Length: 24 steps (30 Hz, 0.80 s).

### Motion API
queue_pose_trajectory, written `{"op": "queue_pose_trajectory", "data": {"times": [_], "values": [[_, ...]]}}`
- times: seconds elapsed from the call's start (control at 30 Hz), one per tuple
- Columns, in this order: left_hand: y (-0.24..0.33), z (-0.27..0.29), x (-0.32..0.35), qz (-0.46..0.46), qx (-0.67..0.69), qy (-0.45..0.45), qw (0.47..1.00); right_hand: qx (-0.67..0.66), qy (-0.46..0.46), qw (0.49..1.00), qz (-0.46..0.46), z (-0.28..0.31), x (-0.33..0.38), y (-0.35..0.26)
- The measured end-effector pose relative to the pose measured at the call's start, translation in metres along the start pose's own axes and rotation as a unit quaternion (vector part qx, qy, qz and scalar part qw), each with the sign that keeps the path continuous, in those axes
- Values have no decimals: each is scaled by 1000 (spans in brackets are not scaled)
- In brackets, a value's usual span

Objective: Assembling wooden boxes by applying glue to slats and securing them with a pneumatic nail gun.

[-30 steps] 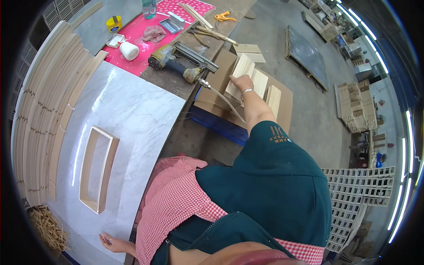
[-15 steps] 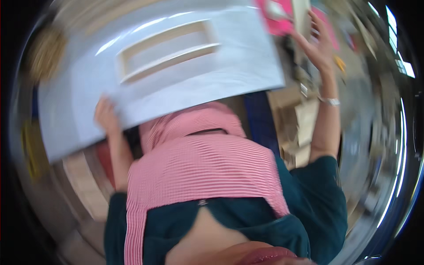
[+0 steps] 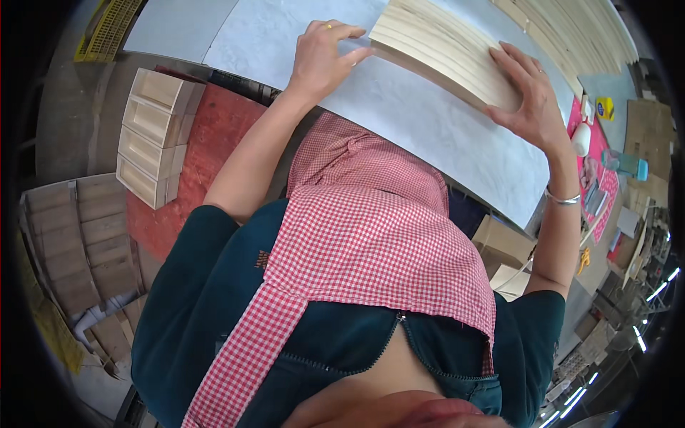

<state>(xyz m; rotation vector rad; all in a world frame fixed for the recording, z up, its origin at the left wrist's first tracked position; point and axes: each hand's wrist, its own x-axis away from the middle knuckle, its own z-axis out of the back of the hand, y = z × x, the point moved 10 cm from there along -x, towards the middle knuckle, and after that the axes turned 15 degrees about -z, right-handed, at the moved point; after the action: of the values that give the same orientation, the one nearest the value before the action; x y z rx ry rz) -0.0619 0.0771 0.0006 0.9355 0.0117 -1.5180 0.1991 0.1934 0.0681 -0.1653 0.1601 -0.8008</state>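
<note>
Fingers (image 3: 507, 68) of the right hand (image 3: 529, 107) clasp a pale wooden board (image 3: 442, 53) across its right end, the tips spread over its far side and the thumb at the near edge. That wrist, with a silvery bracelet (image 3: 564, 200) below it, bends inward, the forearm rising almost straight. The left hand (image 3: 322, 60) arches at the board's other end, thumb and forefinger parted and pointing at its corner, the remaining fingers curled; whether those two tips touch the wood, I cannot tell. The left forearm slants up and inward over the near edge of the marbled tabletop (image 3: 389, 110), which spreads beneath both sets of fingers.

The board's upper left corner is cut off by the top of the view, and the right palm and fingers cover part of its right end. What supports it from below is hidden. Beyond the right fingertips, stacked wooden strips (image 3: 578, 36) run out of view. To the right of those knuckles, a white bottle (image 3: 581, 139) shows small and bent near the rim.
</note>
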Motion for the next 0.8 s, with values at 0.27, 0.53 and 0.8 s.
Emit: {"op": "queue_pose_trajectory", "data": {"times": [0.27,0.53,0.8], "values": [[11,-9,-15,-19,-59,-36,997,26,24,998,53,-4,-14,-1],[18,-9,-22,-63,-80,-34,994,29,-58,997,46,-13,-18,8],[30,-7,-23,-87,-131,-42,987,-37,-169,985,-8,-36,-26,7]]}}
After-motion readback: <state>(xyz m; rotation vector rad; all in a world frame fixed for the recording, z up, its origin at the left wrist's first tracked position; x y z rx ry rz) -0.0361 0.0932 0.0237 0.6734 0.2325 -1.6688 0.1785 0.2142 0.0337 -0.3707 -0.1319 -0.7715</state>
